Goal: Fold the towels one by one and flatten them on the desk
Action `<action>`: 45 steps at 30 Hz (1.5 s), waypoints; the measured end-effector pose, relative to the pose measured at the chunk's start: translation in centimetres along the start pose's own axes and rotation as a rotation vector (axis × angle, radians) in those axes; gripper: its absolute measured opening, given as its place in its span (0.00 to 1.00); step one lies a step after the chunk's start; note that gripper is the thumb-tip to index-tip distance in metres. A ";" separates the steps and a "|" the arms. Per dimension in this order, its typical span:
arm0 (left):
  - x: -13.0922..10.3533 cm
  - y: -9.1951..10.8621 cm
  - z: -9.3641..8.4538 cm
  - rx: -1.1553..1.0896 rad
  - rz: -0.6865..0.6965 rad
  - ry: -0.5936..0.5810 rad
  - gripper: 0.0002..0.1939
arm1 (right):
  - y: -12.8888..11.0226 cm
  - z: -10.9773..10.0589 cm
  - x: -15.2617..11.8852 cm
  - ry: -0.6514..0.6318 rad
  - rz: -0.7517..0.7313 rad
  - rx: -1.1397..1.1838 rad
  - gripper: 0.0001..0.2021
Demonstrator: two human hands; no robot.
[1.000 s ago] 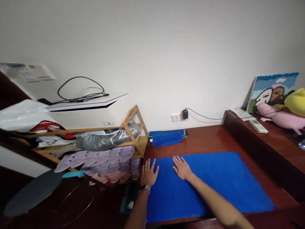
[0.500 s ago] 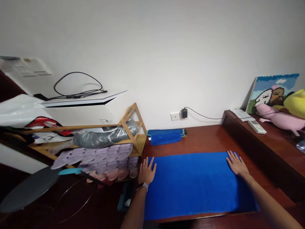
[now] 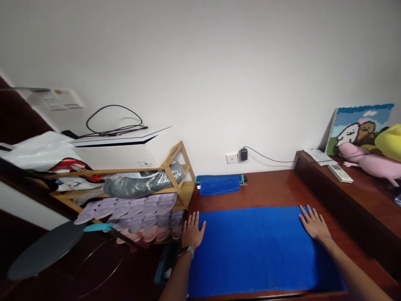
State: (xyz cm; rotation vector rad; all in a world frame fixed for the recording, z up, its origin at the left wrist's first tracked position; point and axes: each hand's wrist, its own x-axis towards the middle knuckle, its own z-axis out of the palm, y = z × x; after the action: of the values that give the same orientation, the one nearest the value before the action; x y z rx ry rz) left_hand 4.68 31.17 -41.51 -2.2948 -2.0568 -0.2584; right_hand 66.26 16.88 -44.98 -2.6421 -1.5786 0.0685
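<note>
A plain blue towel (image 3: pixel 257 251) lies spread flat on the reddish-brown wooden table (image 3: pixel 269 188). My left hand (image 3: pixel 192 232), with a watch on its wrist, rests open at the towel's far left corner, its fingers spread a little. At the far right corner, my right hand (image 3: pixel 315 223) lies open and flat, fingers apart, across the towel's edge and the wood. Farther back, against the wall, are folded blue cloths (image 3: pixel 219 185), one with a green edge.
A wooden rack (image 3: pixel 181 175) with rows of lilac and pink slippers (image 3: pixel 134 209) stands left, a white box (image 3: pixel 115 154) on top. The raised ledge at right bears a remote control (image 3: pixel 340 172), a pink plush toy (image 3: pixel 372 161) and a picture (image 3: pixel 360 127). A black plug (image 3: pixel 244 154) sits in the wall.
The view has tilted slightly, so the surroundings sit a little lower in the picture. Both hands stay at the towel's far corners, with the left hand's fingers somewhat closer together.
</note>
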 end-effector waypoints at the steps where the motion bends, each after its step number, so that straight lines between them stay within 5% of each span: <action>1: 0.0 0.0 0.1 -0.002 -0.004 0.005 0.36 | 0.0 0.0 0.0 0.001 0.002 0.002 0.37; 18: -0.4 -0.7 0.1 -0.055 0.025 -0.009 0.37 | 1.2 0.7 0.6 0.002 0.004 0.033 0.40; 22: -0.8 -0.4 -0.3 -0.090 0.009 -0.020 0.36 | 0.4 -0.4 1.5 -0.071 0.049 0.028 0.40; 25: -0.9 -0.4 -0.5 -0.117 0.005 -0.023 0.36 | -5.8 -2.3 0.7 0.000 0.008 0.003 0.38; 28: -0.9 -0.4 -0.5 -0.137 0.002 -0.021 0.36 | -17.4 -3.8 -3.0 0.123 -0.256 0.080 0.36; 32: -0.8 -0.6 -0.1 -0.140 0.006 -0.003 0.35 | -33.5 -4.1 -9.6 0.004 -0.708 0.256 0.34; 34: -0.7 -0.7 0.1 -0.130 0.005 0.005 0.35 | -38.5 -3.9 -11.4 -0.096 -0.788 0.301 0.35; 36: -0.6 -0.7 0.3 -0.123 0.004 0.006 0.35 | -40.4 -3.7 -11.7 -0.167 -0.802 0.314 0.35; 38: -0.5 -0.8 0.3 -0.121 0.003 0.001 0.36 | -39.1 -3.4 -10.8 -0.190 -0.784 0.300 0.35; 40: -0.5 -0.8 0.3 -0.122 -0.002 -0.005 0.37 | -34.8 -3.2 -9.2 -0.169 -0.740 0.268 0.34; 45: -0.4 -0.6 0.2 -0.127 -0.005 -0.005 0.36 | -16.0 -2.8 -3.5 -0.092 -0.413 0.107 0.35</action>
State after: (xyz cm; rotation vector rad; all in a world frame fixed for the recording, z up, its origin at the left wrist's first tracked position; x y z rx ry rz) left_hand 4.02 30.87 -41.78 -2.3636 -2.1068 -0.3944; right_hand 50.76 21.25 -40.98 -2.2126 -2.0511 0.2476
